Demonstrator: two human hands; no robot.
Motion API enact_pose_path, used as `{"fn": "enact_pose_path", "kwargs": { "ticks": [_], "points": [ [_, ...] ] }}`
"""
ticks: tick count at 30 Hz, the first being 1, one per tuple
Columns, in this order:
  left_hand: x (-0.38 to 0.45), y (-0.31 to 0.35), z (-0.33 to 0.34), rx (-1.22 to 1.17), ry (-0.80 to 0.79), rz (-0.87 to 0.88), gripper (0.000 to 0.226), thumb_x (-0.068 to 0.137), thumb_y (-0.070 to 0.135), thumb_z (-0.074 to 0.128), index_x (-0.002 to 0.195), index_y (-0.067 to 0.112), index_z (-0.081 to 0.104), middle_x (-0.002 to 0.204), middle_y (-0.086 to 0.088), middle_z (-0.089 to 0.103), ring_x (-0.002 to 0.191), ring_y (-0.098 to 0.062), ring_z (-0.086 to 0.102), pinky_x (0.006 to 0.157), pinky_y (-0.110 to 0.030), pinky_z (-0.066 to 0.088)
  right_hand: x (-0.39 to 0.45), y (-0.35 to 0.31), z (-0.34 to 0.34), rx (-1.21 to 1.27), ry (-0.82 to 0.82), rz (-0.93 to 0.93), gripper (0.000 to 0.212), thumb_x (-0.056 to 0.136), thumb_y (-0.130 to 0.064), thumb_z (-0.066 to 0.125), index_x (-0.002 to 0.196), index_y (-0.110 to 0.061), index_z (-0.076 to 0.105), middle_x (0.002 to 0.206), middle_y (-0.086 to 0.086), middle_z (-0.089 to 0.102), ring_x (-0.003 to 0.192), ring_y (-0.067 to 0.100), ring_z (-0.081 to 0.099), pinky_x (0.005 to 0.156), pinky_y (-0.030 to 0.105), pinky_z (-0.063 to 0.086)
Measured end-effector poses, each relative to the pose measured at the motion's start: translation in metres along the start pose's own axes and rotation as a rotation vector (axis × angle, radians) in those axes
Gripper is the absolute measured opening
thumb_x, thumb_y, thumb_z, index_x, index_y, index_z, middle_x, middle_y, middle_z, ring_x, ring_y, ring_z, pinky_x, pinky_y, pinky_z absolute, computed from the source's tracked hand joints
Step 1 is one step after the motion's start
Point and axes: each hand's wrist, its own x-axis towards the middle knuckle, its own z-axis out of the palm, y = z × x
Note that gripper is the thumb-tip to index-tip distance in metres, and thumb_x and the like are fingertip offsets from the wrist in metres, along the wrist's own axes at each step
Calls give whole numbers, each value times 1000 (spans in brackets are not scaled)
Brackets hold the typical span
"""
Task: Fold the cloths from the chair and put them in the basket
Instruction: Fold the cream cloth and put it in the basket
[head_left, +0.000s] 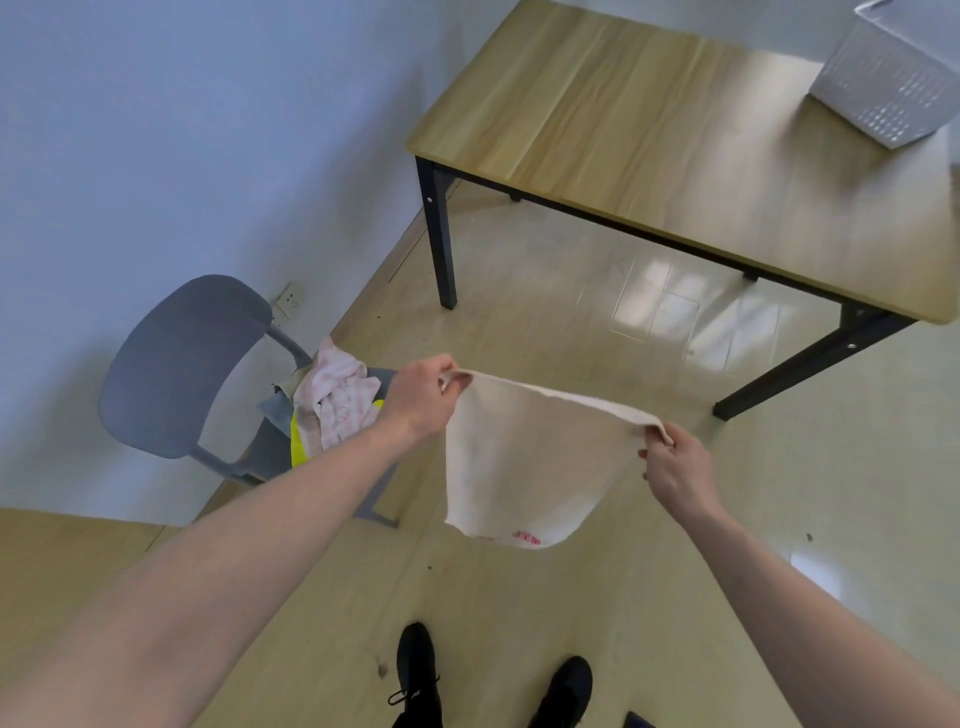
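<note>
Fingers of both hands pinch white cloth corners (basket contents unseen).

a plain room: bare wall, tiled floor, wooden table, grey chair.

both arms outstretched; left hand and right hand pinched closed, seemingly thumb over fingers.
</note>
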Motion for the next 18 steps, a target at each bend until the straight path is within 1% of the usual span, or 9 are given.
{"fn": "enact_pose_path", "kwargs": {
  "ticks": [2, 4, 6, 8, 10, 12, 14, 16, 18],
  "points": [
    [3, 14, -8, -29, 77, 76, 24, 98, 35, 64, 80, 20, 62, 80, 1, 68, 81, -22, 64, 72, -38, 52, 2, -7, -13, 25, 46, -48, 30, 103, -37, 42, 97, -22, 68, 92, 0, 69, 92, 28, 66, 82, 56, 58],
    [0, 23, -13, -34, 125, 133, 20, 98, 32, 66, 80, 25, 61, 84, 5, 68, 85, -17, 64, 74, -32, 51, 1, -10, -22, 21, 76, -95, 33, 102, -39, 42, 98, -17, 66, 90, 2, 68, 87, 28, 65, 78, 55, 58],
    [-5, 25, -14, -15, 148, 170, 20, 97, 31, 67, 79, 27, 60, 81, 9, 67, 81, -14, 62, 69, -26, 47, -1, -6, -26, 4, 92, -130, 33, 103, -37, 44, 96, -12, 66, 88, 7, 66, 80, 32, 62, 74, 53, 55],
    [-10, 18, -8, -3, 135, 167, 21, 96, 35, 67, 78, 27, 61, 77, 11, 66, 76, -13, 62, 65, -27, 47, -4, 3, -25, -26, 76, -141, 31, 105, -31, 46, 93, -10, 66, 87, 10, 65, 77, 33, 59, 71, 50, 51],
    [-15, 5, 5, 10, 96, 148, 22, 96, 37, 67, 77, 27, 63, 74, 11, 66, 73, -13, 63, 64, -33, 50, -9, 17, -19, -66, 41, -136, 29, 105, -26, 47, 90, -10, 66, 87, 10, 64, 77, 31, 58, 69, 46, 49],
    [-21, -13, 25, 30, 32, 112, 22, 94, 37, 68, 77, 25, 64, 71, 10, 66, 70, -15, 62, 65, -36, 50, -17, 37, -10, -112, -11, -114, 28, 105, -23, 48, 85, -14, 65, 86, 7, 62, 76, 25, 55, 65, 37, 43],
    [-28, -34, 48, 64, -50, 76, 22, 92, 40, 68, 76, 25, 64, 70, 11, 65, 70, -13, 60, 64, -36, 48, -24, 63, 5, -150, -59, -76, 25, 105, -21, 48, 91, -18, 68, 91, 5, 62, 77, 20, 55, 61, 30, 40],
    [-34, -59, 75, 105, -136, 63, 23, 91, 45, 67, 76, 28, 63, 72, 14, 65, 73, -10, 60, 63, -33, 43, -27, 97, 24, -176, -97, -37, 25, 104, -18, 49, 101, -18, 74, 97, 6, 63, 78, 20, 58, 60, 31, 40],
    [-37, -88, 104, 160, -215, 63, 24, 92, 46, 67, 78, 27, 64, 78, 14, 66, 78, -12, 60, 68, -34, 46, -27, 134, 49, -201, -128, -5, 26, 104, -18, 50, 104, -17, 76, 101, 5, 62, 79, 19, 60, 61, 30, 41]
  ]
}}
